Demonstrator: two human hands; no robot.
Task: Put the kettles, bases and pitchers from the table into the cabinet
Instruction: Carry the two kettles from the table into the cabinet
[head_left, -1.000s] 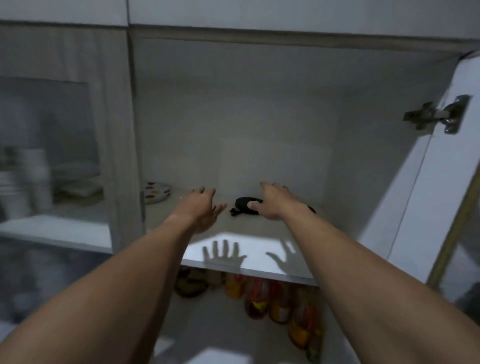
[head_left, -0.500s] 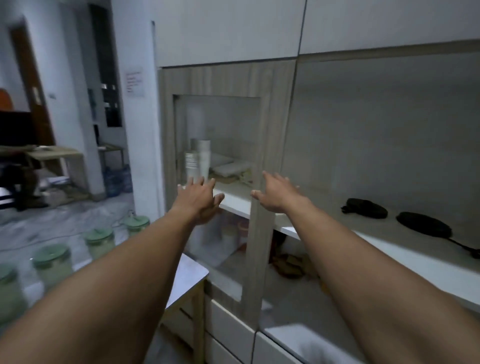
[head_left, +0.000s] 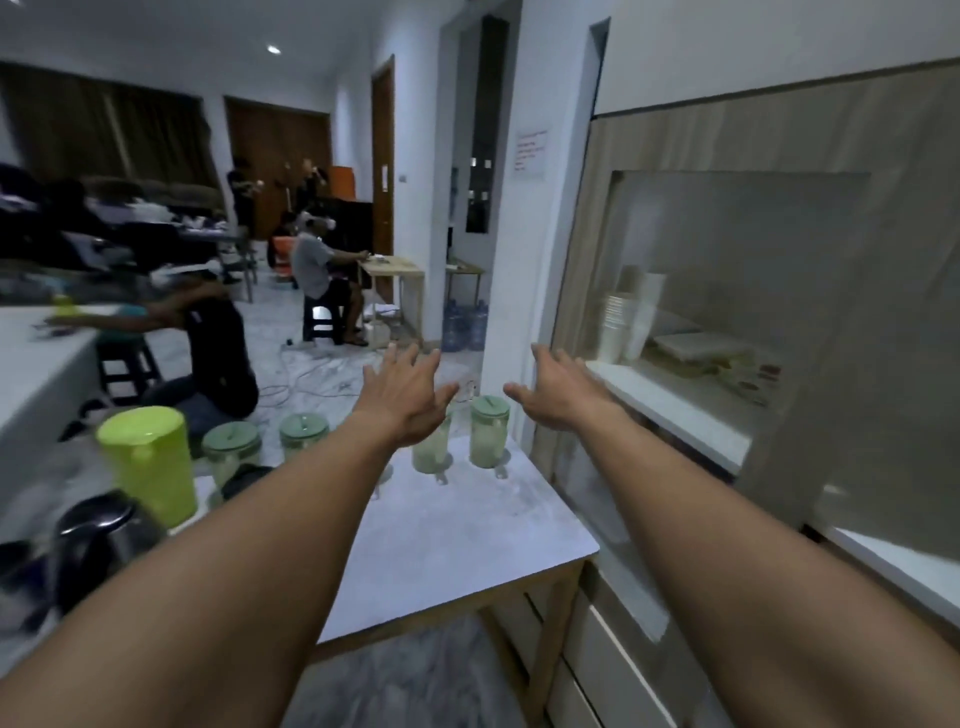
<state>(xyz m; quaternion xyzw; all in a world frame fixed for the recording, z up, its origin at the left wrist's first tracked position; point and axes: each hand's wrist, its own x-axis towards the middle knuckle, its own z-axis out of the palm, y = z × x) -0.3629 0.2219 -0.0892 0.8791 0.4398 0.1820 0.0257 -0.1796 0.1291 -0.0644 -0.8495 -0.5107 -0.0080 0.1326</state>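
Observation:
A white-topped table (head_left: 467, 535) stands beside the cabinet (head_left: 810, 436). On it are several clear pitchers with green lids; one pitcher (head_left: 488, 439) is at the far right corner, another (head_left: 430, 452) sits partly behind my left hand. A lime-green pitcher (head_left: 148, 462) stands at the left, a black kettle (head_left: 101, 540) nearer me at the left edge. A dark base (head_left: 244, 478) shows behind my left forearm. My left hand (head_left: 410, 395) and my right hand (head_left: 558, 392) are stretched out above the table, fingers spread, holding nothing.
The cabinet's glass door (head_left: 727, 322) on the right shows stacked cups and plates on a shelf. Drawers (head_left: 613, 660) sit below it. Several people sit on stools in the room beyond; cables lie on the floor. Another white table (head_left: 36, 364) is at far left.
The view has swung left from the open cabinet shelf, where the black bases lie, to the table. Both hands stayed outstretched, open and without anything in them.

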